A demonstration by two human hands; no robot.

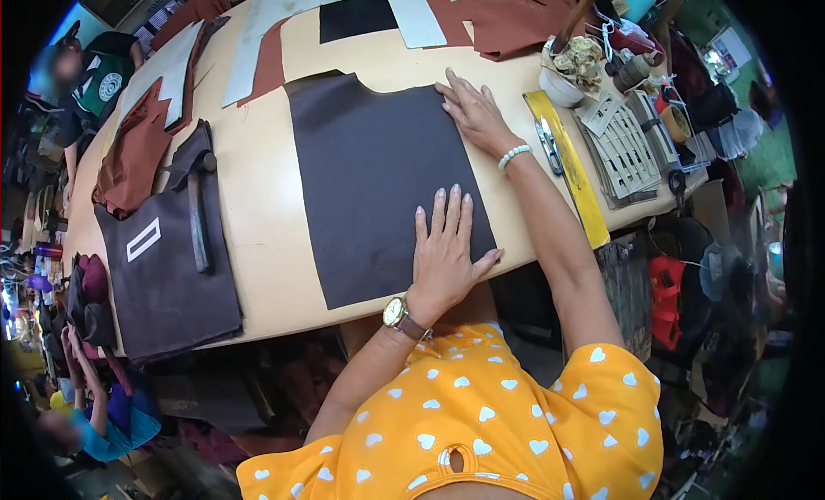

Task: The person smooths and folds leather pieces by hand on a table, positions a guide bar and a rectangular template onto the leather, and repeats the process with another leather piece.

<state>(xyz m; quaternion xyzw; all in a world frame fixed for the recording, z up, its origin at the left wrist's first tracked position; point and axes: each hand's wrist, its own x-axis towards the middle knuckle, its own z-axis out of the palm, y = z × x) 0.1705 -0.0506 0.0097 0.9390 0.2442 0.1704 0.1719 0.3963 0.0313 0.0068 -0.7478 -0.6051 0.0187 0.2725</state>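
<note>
A dark brown cut piece of cloth (369,173) lies flat on the pale table, with a curved notch in its far edge. My left hand (445,251), with a watch at the wrist, rests palm down on its near right part, fingers spread. At the far right corner my right hand (473,113) lies flat with its fingers stretched, touching the cloth's edge; a beaded bracelet is on that wrist. Neither hand grips anything. To the left, a hammer (198,212) and a white rectangular frame (143,239) lie on a stack of dark cloth pieces (172,285).
A yellow ruler (563,165) with thread snips (548,146) on it lies right of my right arm. Beyond are a white bowl (560,87) and slotted templates (620,143). Rust-coloured cloth (133,160) and white patterns (258,49) lie farther off. Other people are at the left.
</note>
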